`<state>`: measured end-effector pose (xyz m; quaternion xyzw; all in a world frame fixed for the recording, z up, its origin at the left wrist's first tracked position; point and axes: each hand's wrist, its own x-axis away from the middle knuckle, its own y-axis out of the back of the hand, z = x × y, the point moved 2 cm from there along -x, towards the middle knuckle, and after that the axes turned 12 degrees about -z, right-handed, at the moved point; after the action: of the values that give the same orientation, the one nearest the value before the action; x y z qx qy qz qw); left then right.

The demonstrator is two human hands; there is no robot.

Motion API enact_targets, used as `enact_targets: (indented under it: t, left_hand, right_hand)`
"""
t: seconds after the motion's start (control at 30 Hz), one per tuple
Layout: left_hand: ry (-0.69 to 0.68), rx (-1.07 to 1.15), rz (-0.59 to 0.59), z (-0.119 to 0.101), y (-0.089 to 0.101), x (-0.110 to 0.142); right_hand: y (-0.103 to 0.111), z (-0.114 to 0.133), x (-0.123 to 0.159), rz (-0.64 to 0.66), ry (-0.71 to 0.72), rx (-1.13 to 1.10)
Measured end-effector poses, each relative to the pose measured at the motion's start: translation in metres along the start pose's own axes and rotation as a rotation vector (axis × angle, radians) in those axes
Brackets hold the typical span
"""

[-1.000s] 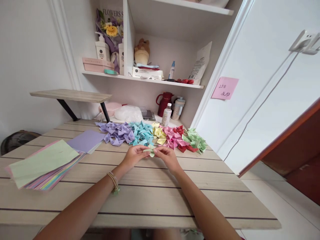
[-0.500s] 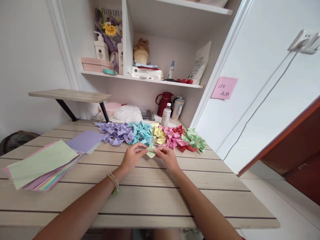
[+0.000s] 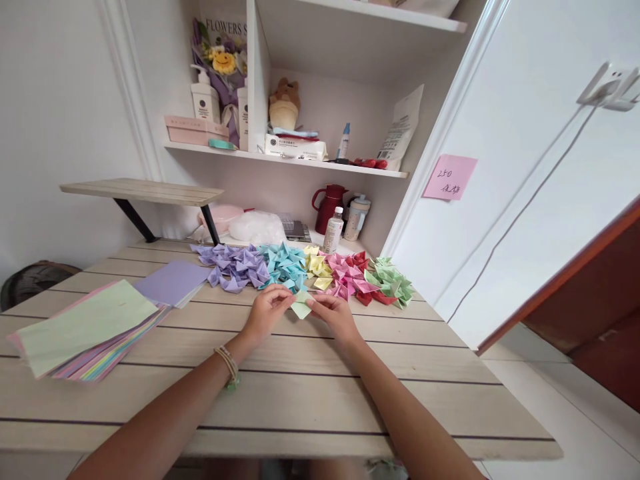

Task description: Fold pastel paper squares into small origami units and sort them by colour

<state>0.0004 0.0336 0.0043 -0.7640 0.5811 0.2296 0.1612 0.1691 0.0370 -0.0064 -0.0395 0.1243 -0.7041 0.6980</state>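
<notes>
A small piece of folded light green paper (image 3: 301,306), diamond-shaped, is held between my two hands above the table. My left hand (image 3: 270,310) pinches its left side between thumb and fingers. On the right edge, my right hand (image 3: 334,315) grips it the same way, thumb on top. Just beyond the hands lie folded paper pieces in colour groups: purple (image 3: 240,267), blue (image 3: 283,265), yellow (image 3: 317,267), pink (image 3: 345,275), red (image 3: 367,293) and green (image 3: 393,281).
To the left lie a fanned stack of coloured paper strips (image 3: 85,327) and some purple sheets (image 3: 173,281). A small raised shelf (image 3: 143,191) stands behind them. At the back are a bottle (image 3: 333,230), a red jug (image 3: 329,207) and a tumbler (image 3: 356,219).
The green paper now shows as a flatter, more open diamond between my fingers. Both hands stay in nearly the same place; the view has shifted very slightly.
</notes>
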Motion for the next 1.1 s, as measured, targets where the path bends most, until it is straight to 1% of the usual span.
enact_targets:
  t: [0.07, 0.23, 0.3, 0.37, 0.5, 0.63, 0.8, 0.93, 1.1]
  left_hand:
    - [0.082, 0.017, -0.014, 0.004, 0.0, -0.001]
    - [0.337, 0.118, -0.034, 0.013, 0.001, 0.0]
    - [0.401, 0.165, -0.04, 0.014, 0.001, 0.001]
    - [0.437, 0.208, -0.042, 0.014, 0.001, 0.002]
    - [0.442, 0.235, -0.005, 0.014, -0.001, 0.004]
    - [0.388, 0.199, 0.052, 0.013, -0.002, 0.004]
    - [0.345, 0.151, 0.074, 0.014, -0.002, 0.003]
    - [0.354, 0.13, 0.093, 0.013, -0.003, 0.004]
    - [0.397, 0.173, 0.184, 0.012, -0.007, 0.009]
  right_hand:
    - [0.0, 0.0, 0.0, -0.011, 0.01, 0.021]
    - [0.0, -0.001, 0.0, -0.023, 0.014, 0.029]
    - [0.0, 0.0, 0.001, -0.021, 0.013, 0.002]
    - [0.001, 0.0, 0.001, -0.031, 0.011, -0.022]
    - [0.002, -0.001, 0.0, -0.058, 0.009, 0.009]
    - [0.003, -0.002, -0.001, -0.078, 0.014, 0.034]
    - [0.003, -0.002, -0.001, -0.077, 0.045, 0.081]
    - [0.003, -0.003, -0.002, -0.075, 0.073, 0.117]
    - [0.006, -0.002, -0.001, -0.07, 0.148, 0.201]
